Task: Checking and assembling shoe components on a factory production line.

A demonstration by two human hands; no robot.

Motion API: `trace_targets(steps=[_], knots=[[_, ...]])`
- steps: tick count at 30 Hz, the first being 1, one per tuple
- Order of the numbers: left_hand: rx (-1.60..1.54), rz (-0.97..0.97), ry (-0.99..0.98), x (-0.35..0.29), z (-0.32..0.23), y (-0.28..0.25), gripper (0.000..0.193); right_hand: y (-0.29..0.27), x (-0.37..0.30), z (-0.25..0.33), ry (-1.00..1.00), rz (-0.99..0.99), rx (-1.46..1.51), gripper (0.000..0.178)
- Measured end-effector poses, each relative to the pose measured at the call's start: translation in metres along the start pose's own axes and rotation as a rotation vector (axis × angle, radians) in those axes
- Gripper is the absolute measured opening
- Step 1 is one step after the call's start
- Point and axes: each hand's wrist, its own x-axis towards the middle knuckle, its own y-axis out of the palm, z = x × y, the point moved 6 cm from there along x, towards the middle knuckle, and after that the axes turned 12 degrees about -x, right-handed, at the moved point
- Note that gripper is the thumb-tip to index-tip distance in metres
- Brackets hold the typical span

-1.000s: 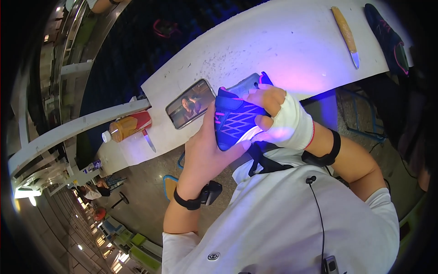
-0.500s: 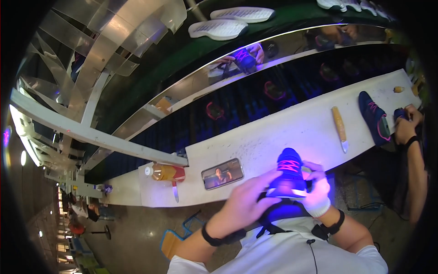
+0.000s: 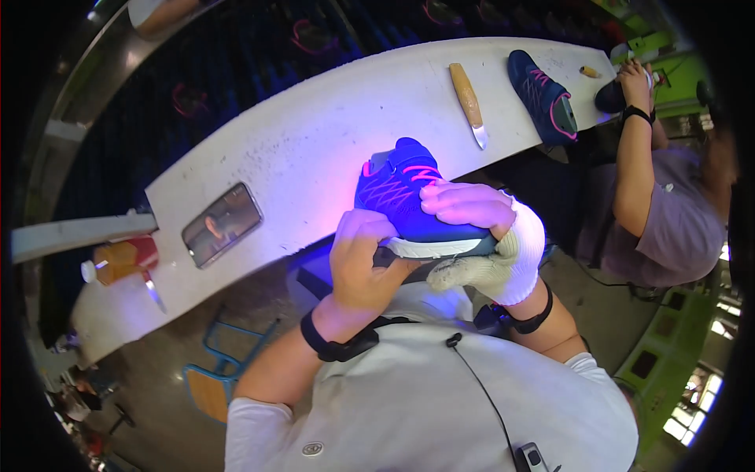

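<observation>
A dark blue shoe (image 3: 389,193) with pink laces and a white sole edge is raised in front of my chest, tipped on its side under a violet light. My left hand (image 3: 362,256), bare, pinches its sole edge at the heel end. Around the toe end is my right hand (image 3: 491,232), in a white knitted glove that leaves some fingers bare; those fingers press on the upper near the laces, with the thumb under the sole. The sole's underside is mostly hidden.
On the white bench (image 3: 330,118) lie a phone (image 3: 222,225), a wooden-handled knife (image 3: 466,96) and another blue shoe (image 3: 541,93). At the left are a bottle (image 3: 122,261) and a small blade (image 3: 154,291). A co-worker's hand (image 3: 635,85) holds a dark shoe at far right.
The shoe has turned from toe-away to lying sideways, toe to the right. My right hand has shifted onto its toe end. The whole view has swung, bringing the bench closer.
</observation>
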Motion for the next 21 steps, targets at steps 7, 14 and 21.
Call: trace_targets(steps=[7, 14, 21], knots=[[-0.224, -0.020, 0.061, -0.009, -0.021, 0.006, 0.047, 0.003, -0.002, 0.002, 0.062, 0.084, 0.011, 0.068], [-0.416, -0.034, 0.132, 0.008, -0.006, -0.013, 0.045, 0.019, 0.015, 0.014, -0.032, 0.189, 0.037, 0.068], [-0.494, -0.038, -0.184, 0.025, 0.004, -0.012, 0.049, 0.012, 0.016, 0.006, 0.010, 0.064, 0.037, 0.048]])
